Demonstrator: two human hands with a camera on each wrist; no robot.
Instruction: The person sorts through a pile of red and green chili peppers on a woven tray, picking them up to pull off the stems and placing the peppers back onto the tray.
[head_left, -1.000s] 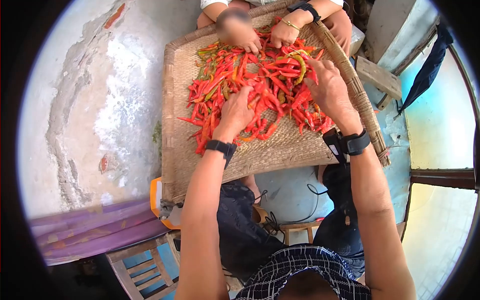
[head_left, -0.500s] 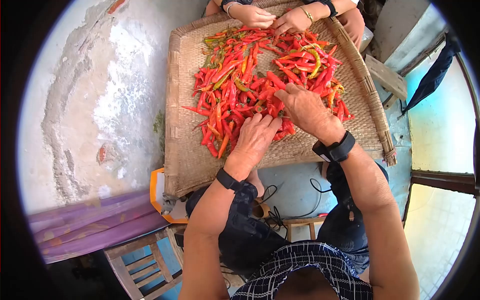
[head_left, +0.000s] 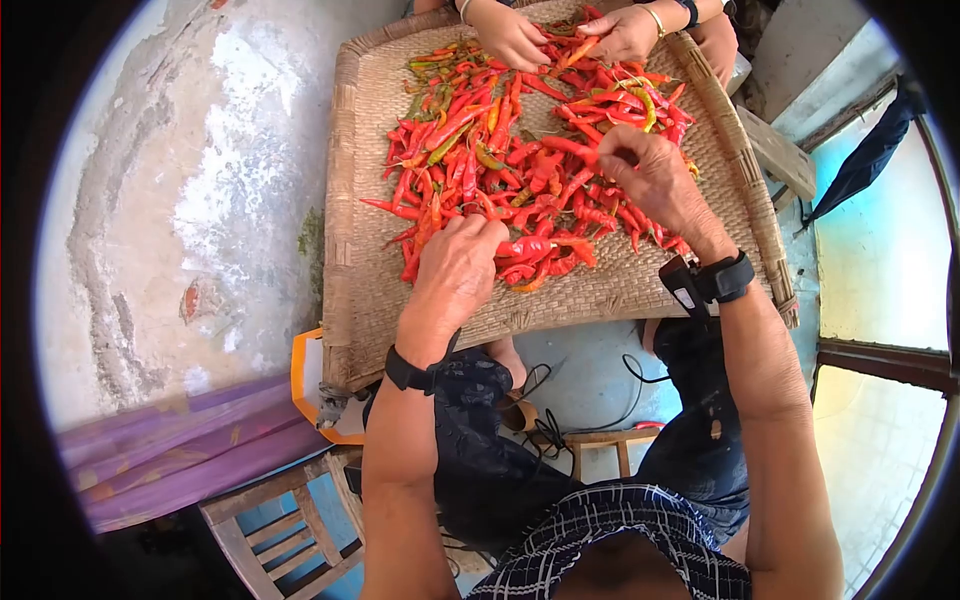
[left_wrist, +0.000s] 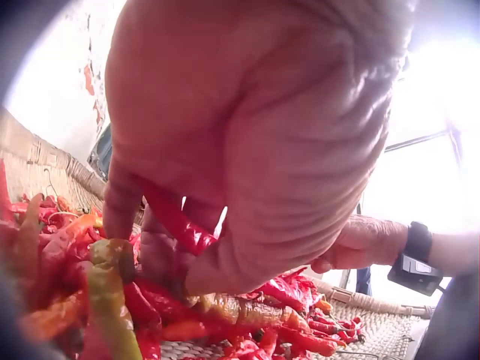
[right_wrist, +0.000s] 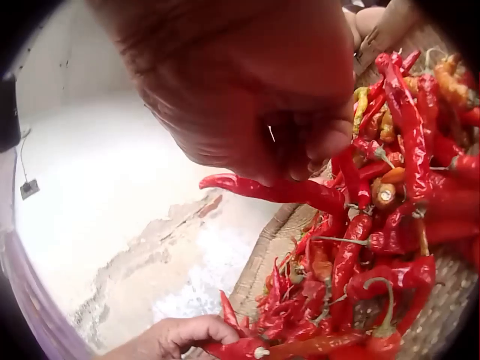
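Red chili peppers (head_left: 545,175), with some orange and green ones, lie heaped on a woven tray (head_left: 400,310). My left hand (head_left: 462,262) is at the near left side of the heap. In the left wrist view, its curled fingers hold a red chili pepper (left_wrist: 171,217). My right hand (head_left: 660,185) is raised over the right of the heap, thumb and fingers curled together. From its fingertips a red chili pepper (right_wrist: 281,190) sticks out sideways, its tip pointing left in the head view. The palm hides part of the grip.
Across the tray another person's left hand (head_left: 627,35) and right hand (head_left: 505,35) work among the far peppers. The tray's raised rim (head_left: 735,150) runs along the right. A wooden bench (head_left: 775,155) stands beyond it, and a wall (head_left: 200,200) on the left.
My hands, close together at the near middle half a second ago, have drawn apart, left hand leftward, right hand up and right. A red chili pepper now points out from the right fingertips.
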